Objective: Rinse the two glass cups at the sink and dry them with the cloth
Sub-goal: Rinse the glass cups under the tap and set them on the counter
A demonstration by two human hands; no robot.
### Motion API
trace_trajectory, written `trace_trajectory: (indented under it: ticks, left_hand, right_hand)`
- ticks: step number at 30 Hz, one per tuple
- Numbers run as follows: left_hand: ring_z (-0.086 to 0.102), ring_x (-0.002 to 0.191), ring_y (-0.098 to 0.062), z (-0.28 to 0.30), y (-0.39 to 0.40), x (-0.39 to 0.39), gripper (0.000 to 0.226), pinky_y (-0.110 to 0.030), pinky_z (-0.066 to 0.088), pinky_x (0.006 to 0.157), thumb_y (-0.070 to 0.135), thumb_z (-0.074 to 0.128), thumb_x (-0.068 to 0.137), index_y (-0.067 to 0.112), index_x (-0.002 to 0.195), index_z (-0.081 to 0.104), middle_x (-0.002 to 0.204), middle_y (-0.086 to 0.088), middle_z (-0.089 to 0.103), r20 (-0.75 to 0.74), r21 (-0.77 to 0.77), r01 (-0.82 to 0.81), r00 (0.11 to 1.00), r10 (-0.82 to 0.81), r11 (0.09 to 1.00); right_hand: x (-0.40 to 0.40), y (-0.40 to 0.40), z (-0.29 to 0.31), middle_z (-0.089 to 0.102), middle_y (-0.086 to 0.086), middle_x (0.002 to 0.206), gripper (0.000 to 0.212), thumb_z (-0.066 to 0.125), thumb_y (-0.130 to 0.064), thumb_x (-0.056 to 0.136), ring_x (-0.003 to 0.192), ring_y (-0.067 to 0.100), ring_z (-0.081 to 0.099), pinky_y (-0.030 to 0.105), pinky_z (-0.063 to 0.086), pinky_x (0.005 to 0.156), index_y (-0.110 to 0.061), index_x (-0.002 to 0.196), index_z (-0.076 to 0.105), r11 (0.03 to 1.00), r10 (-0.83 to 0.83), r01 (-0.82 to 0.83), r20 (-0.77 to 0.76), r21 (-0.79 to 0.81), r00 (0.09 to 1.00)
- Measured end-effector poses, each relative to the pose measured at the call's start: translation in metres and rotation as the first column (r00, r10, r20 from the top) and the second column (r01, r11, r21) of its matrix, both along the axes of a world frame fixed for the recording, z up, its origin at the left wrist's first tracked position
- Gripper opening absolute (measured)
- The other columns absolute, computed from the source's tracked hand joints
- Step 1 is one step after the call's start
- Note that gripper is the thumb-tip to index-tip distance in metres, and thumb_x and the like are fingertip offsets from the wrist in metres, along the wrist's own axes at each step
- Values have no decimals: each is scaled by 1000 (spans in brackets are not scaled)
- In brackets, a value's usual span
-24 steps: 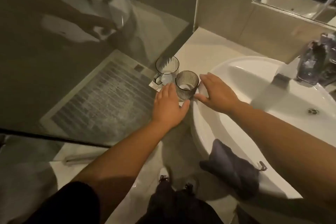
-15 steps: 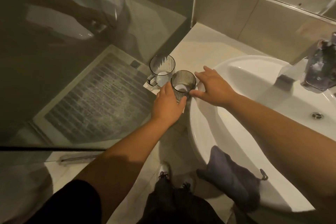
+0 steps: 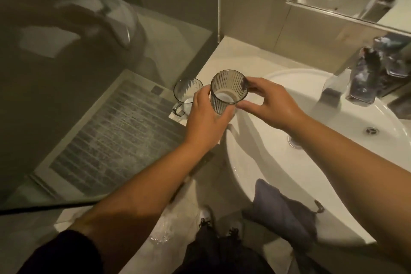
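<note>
the left hand (image 3: 205, 115) is wrapped around the lower body of a ribbed glass cup (image 3: 226, 91), its fingers (image 3: 222, 118) clamped on the near side and the thumb up along the left wall. the cup is upright, lifted off the tabletop (image 3: 229, 51), mouth open toward the camera, and it hangs over the left edge of the white sink (image 3: 266, 162). the right hand (image 3: 273, 107) meets the same cup from the other side: its forefinger touches the rim at the far right and its thumb reaches in under the base, so the right fingers are spread apart around the cup in a light pinch rather than closed tight.

just left of the left hand's fingers, partly hidden behind them, the second glass cup (image 3: 185, 93) stands upright on the tabletop; it has a handle on its near left side. whether it touches the hand cannot be told.

near the right forearm, on the front rim of the sink, a dark grey cloth (image 3: 282, 213) lies draped, well apart from both hands. beyond the right fingers, at the back of the basin, stands the chrome tap (image 3: 360, 82).
</note>
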State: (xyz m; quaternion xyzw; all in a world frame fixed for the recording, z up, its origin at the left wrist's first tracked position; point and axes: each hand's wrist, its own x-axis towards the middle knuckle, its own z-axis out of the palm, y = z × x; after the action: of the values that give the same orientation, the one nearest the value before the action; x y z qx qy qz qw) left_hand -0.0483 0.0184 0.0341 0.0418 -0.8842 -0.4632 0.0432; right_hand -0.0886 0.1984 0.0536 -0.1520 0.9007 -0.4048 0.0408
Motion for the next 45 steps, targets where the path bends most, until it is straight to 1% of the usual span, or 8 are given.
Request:
trace_trajectory:
  ticks: [6, 12, 18, 20, 25, 31, 34, 45]
  left_hand:
    - [45, 121, 1, 16, 19, -4, 79, -3, 35, 93, 47, 77, 75, 23, 139, 37, 131, 17, 48, -8, 189, 220, 975, -222, 957]
    - [42, 127, -4, 9, 50, -11, 91, -13, 35, 100, 38, 84, 79, 26, 151, 30, 139, 13, 37, 27, 153, 476, 874, -485, 866]
    - [44, 125, -5, -4, 82, -15, 94, 2, 33, 91, 40, 86, 76, 27, 148, 26, 140, 12, 39, 76, 188, 649, 738, -670, 737]
    - [47, 128, -9, -9, 91, -14, 96, -9, 39, 99, 50, 82, 69, 27, 146, 28, 139, 11, 42, 88, 220, 660, 720, -689, 718]
    - [48, 129, -11, -23, 108, -13, 100, -22, 37, 102, 61, 74, 62, 27, 144, 29, 138, 11, 45, 142, 237, 663, 699, -701, 710]
    - [46, 128, -11, -33, 124, -24, 99, -22, 37, 100, 54, 79, 70, 22, 148, 27, 141, 9, 43, 180, 239, 633, 716, -675, 736]
    - [44, 129, -11, -40, 133, -30, 93, -24, 36, 101, 41, 83, 79, 20, 150, 26, 145, 6, 43, 179, 210, 611, 744, -644, 764]
    - [47, 112, 7, -47, 178, -32, 90, 6, 34, 84, 34, 87, 75, 27, 145, 31, 130, 15, 49, 130, 189, 627, 747, -652, 756]
  right_hand:
    - [29, 34, 26, 60, -9, 117, 68, 74, -48, 76, 103, 4, 61, 23, 48, 96, -20, 135, 53, 992, -118, 117, -20, -34, 993]
    - [66, 70, 26, 62, -8, 122, 62, 76, -39, 78, 107, 0, 60, 11, 45, 94, -24, 134, 54, 972, -227, 229, 36, -61, 973]
    - [103, 88, 18, 62, -21, 114, 54, 73, -41, 79, 101, -11, 60, 6, 44, 87, -32, 130, 57, 905, -411, 422, 150, -57, 899]
    - [111, 97, 18, 63, -27, 106, 43, 73, -35, 82, 96, -16, 60, 1, 44, 81, -34, 123, 61, 878, -448, 470, 192, -90, 873]
    - [105, 148, 45, 65, -14, 86, 16, 65, -31, 88, 81, -1, 63, 20, 50, 77, -20, 99, 72, 709, -686, 698, -131, 99, 716]
    - [32, 196, 80, 33, 9, 152, 68, 61, -31, 87, 140, 21, 31, 31, 28, 110, -16, 147, 34, 749, -299, 371, -219, 549, 929]
    - [-8, 198, 79, 31, 9, 155, 71, 66, -24, 86, 142, 28, 29, 38, 30, 113, -13, 148, 33, 612, -48, 151, -154, 776, 987]
    - [-38, 206, 78, 44, 5, 150, 52, 58, -6, 88, 131, 29, 47, 42, 44, 98, -20, 137, 52, 638, -38, 196, -223, 745, 974]
